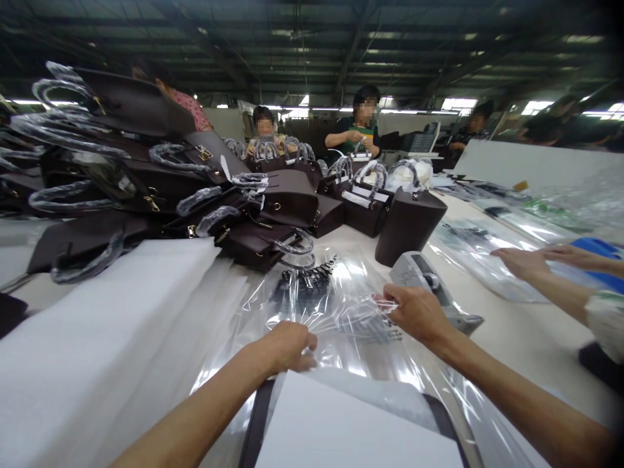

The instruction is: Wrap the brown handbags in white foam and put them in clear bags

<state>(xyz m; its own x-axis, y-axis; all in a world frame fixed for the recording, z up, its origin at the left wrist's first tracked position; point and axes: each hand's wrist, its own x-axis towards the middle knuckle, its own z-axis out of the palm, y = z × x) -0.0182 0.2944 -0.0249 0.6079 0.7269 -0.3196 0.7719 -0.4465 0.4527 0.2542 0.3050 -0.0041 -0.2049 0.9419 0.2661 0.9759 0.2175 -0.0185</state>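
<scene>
My right hand (418,313) pinches a gathered edge of a clear plastic bag (355,273) with dark printing, pulling creases into it. Beside the near edge of that bag is my left hand (288,346), its fingers loosely bent and apart, with nothing visible between them. Below both hands, close to me, lies a dark brown handbag (256,422), largely covered by a white sheet (351,426) and thin translucent paper. More clear plastic lies beneath and around it.
Dark brown handbags (292,195) with wrapped handles are heaped at the back left. A stack of white foam sheets (97,325) lies left. A grey tape dispenser (414,270) stands right of centre. A co-worker's hands (529,263) touch plastic bags at right. Other people work behind.
</scene>
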